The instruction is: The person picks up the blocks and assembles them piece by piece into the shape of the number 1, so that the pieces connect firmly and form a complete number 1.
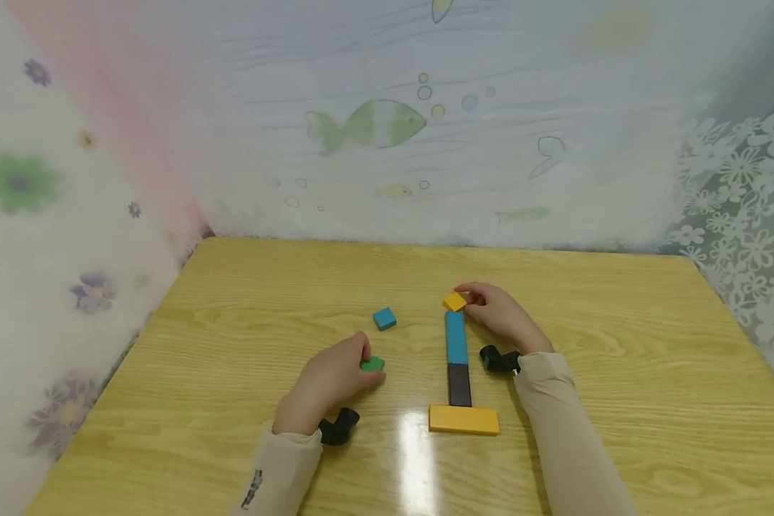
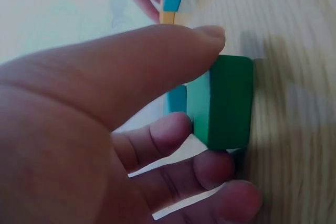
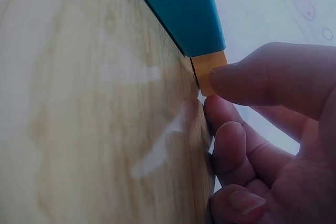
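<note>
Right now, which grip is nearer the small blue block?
Left. The left grip is close, on the near side and to the left of the small blue block; the right grip is farther off, to its right.

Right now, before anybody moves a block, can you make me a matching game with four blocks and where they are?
Blocks:
1. green block
2. dark block
3. small blue block
4. small yellow block

Places:
A. alone on the table, no hand touching it
B. pinched by the right hand
C. pinched by the left hand
D. between the long blue block and long yellow block

Pairs: 1-C, 2-D, 3-A, 4-B
</note>
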`<state>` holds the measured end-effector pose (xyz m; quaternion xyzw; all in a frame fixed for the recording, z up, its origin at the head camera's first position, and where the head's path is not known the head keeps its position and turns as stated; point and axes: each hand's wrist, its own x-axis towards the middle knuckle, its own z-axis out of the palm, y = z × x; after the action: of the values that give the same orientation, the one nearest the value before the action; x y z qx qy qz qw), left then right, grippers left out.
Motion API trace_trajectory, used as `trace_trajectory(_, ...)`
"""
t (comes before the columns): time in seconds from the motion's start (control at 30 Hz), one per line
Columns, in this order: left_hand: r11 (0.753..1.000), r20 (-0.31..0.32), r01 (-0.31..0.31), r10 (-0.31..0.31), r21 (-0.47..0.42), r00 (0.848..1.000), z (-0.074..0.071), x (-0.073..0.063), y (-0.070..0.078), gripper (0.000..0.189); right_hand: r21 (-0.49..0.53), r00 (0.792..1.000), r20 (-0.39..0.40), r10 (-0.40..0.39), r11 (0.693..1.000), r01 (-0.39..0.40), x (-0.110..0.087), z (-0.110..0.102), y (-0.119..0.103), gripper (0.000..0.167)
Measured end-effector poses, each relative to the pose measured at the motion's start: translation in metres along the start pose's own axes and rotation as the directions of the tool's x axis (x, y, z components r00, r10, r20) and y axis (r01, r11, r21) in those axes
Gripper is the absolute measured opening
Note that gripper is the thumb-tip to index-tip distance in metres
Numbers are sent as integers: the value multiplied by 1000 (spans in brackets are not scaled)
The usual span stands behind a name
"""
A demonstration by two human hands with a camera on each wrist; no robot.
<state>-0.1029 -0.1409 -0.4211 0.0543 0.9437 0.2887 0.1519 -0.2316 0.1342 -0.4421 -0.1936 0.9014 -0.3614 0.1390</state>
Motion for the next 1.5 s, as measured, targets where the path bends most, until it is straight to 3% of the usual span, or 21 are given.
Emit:
trace_trajectory(0.17,999,-18,-40,40,22,999,4,2,2,29,-4,1000,-4,-3,1000,3,-1,0,-1,36)
trace_trajectory(0.5,999,-10,27,-27,17,1000,9,7,-2,24,19,1000,2,13,1000,-13,0,0,2,41)
trace_trajectory(1.0,999,-25,28,-27,35,999,11,8,6,25,-23,1000,17,-3,1000,4,-1,-6,4,40)
trace_trajectory(1.5,999,-123,-26,31,37,992,18,12,8,23,-2,1000,5,-4,1000,4,0,0,0,40)
